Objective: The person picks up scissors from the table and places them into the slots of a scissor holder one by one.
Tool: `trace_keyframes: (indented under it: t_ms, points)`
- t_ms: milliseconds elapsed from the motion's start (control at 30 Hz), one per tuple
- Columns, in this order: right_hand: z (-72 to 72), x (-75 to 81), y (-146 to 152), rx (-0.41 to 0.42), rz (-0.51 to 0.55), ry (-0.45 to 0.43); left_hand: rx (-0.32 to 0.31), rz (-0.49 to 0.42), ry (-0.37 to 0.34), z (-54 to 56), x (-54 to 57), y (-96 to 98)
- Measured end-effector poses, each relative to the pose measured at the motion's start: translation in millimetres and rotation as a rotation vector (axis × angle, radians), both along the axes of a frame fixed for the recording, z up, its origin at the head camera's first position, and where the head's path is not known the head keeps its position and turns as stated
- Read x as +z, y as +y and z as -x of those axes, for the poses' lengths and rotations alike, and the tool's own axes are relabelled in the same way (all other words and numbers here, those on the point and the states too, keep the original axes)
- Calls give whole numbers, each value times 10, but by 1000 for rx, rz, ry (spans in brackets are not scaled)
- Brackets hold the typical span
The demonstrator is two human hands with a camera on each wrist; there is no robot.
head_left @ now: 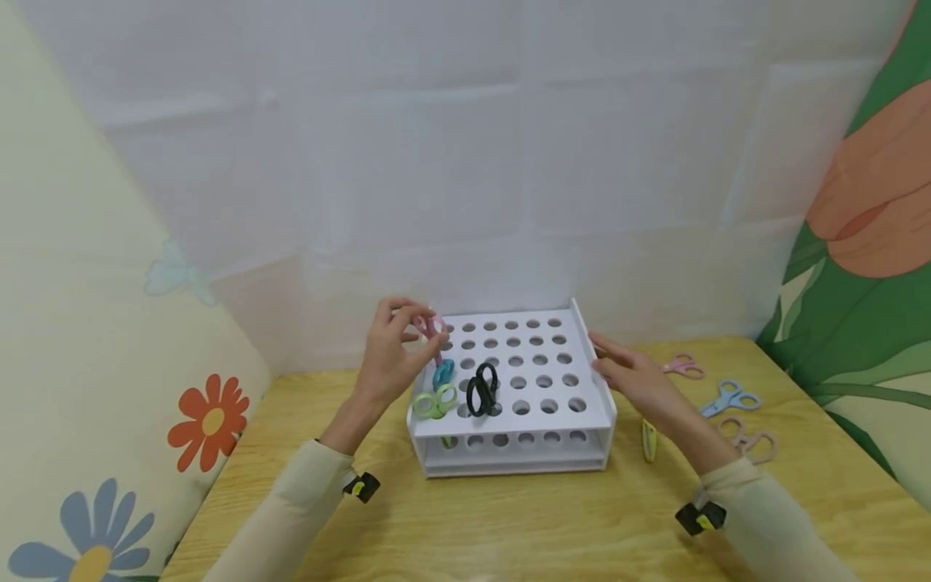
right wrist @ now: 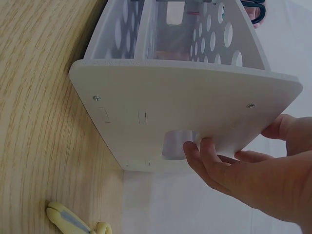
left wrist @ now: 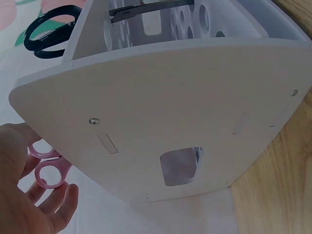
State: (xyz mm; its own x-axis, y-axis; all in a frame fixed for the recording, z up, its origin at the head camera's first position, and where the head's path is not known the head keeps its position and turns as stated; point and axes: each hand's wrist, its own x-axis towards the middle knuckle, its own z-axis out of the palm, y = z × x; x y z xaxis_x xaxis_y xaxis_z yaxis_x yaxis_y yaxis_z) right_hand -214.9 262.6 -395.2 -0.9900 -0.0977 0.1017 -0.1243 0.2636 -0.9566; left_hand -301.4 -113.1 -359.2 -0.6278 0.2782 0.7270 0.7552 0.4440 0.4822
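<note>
We pinch the pink scissors by the handle rings in our left hand, blades pointing down over the rack near its back left holes, so they can stand upright like the teal, green and black scissors beside them. Our right hand lies with straight fingers against the rack's right wall, likely to steady it.

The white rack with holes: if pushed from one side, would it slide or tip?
The white rack looks low and wide, so it would likely slide on the smooth table. The right hand touches its side. It seems rigid and light.
</note>
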Motion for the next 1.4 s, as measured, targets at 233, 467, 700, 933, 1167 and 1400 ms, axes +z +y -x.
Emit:
trace_keyframes:
  t_ms: [233,467,700,933,1167,1400]
  points:
    - [-19,-7,-20,-9,-2,-16,42,141,-94,24,-64,0]
    - [-12,-16,-15,-25,-9,-17,82,285,-142,53,-53,32]
    - [22,-46,-11,-27,-7,-15,69,370,-177,65,-36,41]
    - [31,-46,-9,-33,-7,-27,66,417,-168,102,-35,49]
    - [25,-22,-18,-34,-4,-22,43,410,-161,115,-37,33]
    - [16,-21,-17,-31,5,-34,-44,324,-146,55,-91,-90]
